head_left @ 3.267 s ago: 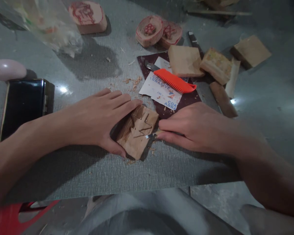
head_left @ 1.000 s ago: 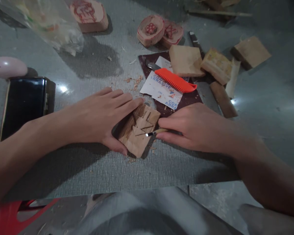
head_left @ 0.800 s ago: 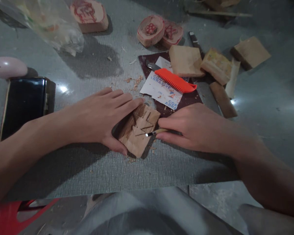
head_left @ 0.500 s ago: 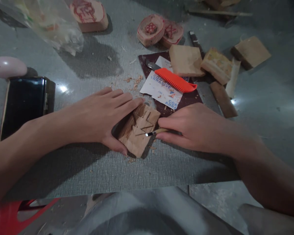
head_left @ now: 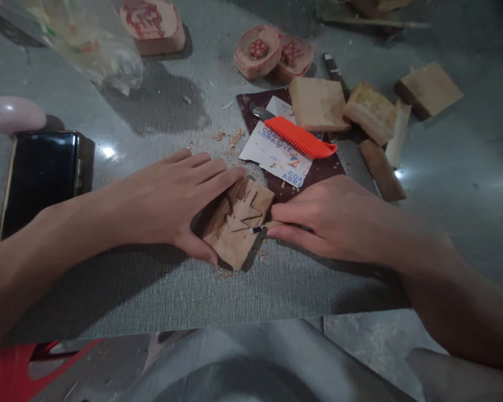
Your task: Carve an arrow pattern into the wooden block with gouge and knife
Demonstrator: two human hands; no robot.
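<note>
Holding the wooden block (head_left: 238, 243) against the table (head_left: 159, 296), the left hand (head_left: 180, 195) lies at the block's ten o'clock, its grip spread wide around it, with a fingertip by the far corner and the thumb at the near left edge. The block lies near the middle of the view, its face cut with zigzag grooves. At three o'clock the right hand (head_left: 318, 215) has its grip closed on a slim carving tool (head_left: 272, 224), pinched between thumb and forefinger, and the metal tip sits at the right end of a groove.

Counting from the block, shavings (head_left: 235, 139) lie at twelve o'clock. At one o'clock a printed white paper (head_left: 262, 151) rests on a dark sheet (head_left: 327, 167), with an orange-handled tool (head_left: 297, 137) across it. A pale block (head_left: 316, 106) stands between one and two, and a yellow-stained block (head_left: 371, 114) at two. Two round carved pieces (head_left: 257, 53), overlapping in view, lie just past twelve, a plastic bag (head_left: 96, 50) between ten and eleven, and a black case (head_left: 42, 178) between nine and ten
</note>
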